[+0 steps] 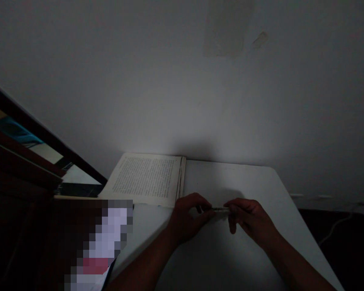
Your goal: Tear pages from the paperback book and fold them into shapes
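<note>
Over the white table, my left hand [191, 214] and my right hand [251, 218] face each other with a thin, flat, pale piece [221, 209] between them. It is seen almost edge-on and looks layered, like folded paper; the dim light hides its exact kind. Thumb and fingers of my left hand pinch its left end. Its right end is pinched by my right hand, whose lower fingers curl beneath. Just behind and left of my left hand lies an open book [145, 178] with printed text, its page stack at the right side.
A white table [245, 178] stands against the pale wall [170, 81]. To the left is a dark wooden frame [48, 133] with things on its shelves. A pixelated pale patch [109, 238] covers something by the table's left edge. At right, a cable [336, 226] hangs over a dark area.
</note>
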Available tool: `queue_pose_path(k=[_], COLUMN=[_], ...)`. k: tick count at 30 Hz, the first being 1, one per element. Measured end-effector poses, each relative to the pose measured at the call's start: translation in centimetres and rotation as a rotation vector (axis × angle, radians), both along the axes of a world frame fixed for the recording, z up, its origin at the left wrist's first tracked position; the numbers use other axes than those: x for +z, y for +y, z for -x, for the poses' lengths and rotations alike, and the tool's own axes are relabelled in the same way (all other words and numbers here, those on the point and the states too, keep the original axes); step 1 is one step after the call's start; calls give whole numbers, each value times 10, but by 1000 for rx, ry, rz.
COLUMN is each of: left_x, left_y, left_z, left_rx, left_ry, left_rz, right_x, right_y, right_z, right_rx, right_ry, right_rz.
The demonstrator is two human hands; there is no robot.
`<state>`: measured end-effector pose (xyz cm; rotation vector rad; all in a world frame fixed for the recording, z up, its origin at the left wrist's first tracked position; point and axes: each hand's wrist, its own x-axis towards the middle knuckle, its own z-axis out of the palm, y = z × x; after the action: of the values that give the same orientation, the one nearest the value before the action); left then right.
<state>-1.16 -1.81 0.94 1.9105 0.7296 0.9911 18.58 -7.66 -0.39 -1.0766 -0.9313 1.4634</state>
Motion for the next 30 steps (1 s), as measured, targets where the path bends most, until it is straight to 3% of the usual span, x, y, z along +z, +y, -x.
queue_pose_path(k=[12, 21, 30], left_x=[4, 0, 4], left_y=[-1, -3, -4], left_z=[-1, -3, -3], left_rx=[29, -43, -113], left_ry=[25, 67, 62], left_rz=[47, -7, 90], right_x=[10, 14, 17], right_y=[0, -4, -6], right_z=[4, 6, 2], right_rx=[-34, -31, -40], right_ry=[-329, -547, -703], right_rz=[-48, -278, -492])
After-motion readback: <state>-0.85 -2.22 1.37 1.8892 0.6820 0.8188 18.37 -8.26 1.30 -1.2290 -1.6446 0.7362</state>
